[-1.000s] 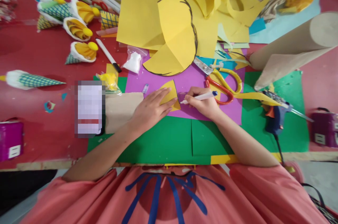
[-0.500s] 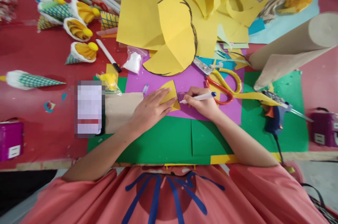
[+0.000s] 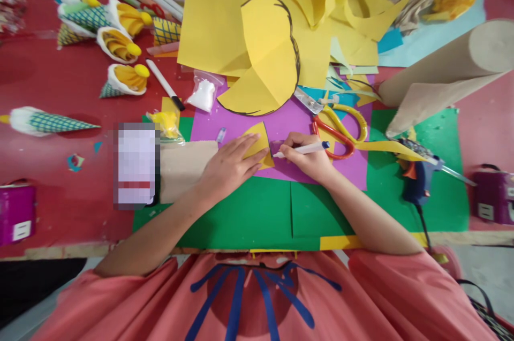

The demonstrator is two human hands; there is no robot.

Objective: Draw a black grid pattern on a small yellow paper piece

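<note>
My left hand (image 3: 233, 165) lies flat with its fingers stretched out, pressing a small folded-looking yellow paper piece (image 3: 260, 140) onto a purple sheet (image 3: 289, 172). A dark line runs along that piece's right edge. In my right hand (image 3: 311, 159) is a white marker (image 3: 303, 149) with a blue end, its tip at or very near this edge. Just beyond my hands lies a larger yellow paper shape (image 3: 271, 62), part of a circle with crease lines and a black-drawn rim. Scissors (image 3: 341, 129) with red and yellow handles rest close to my right hand.
Pixelated phone (image 3: 136, 167) and brown paper (image 3: 187, 169) lie left. Paper cones (image 3: 124, 78) stand farther left, near a capped marker (image 3: 164, 84). To the right are a glue gun (image 3: 417, 177) and a brown paper roll (image 3: 441, 68). Yellow sheets (image 3: 212, 14) cover the back.
Almost nothing differs. Both hands, the paper piece and the larger shape keep their places; the marker's blue end sits very slightly lower, farther right.
</note>
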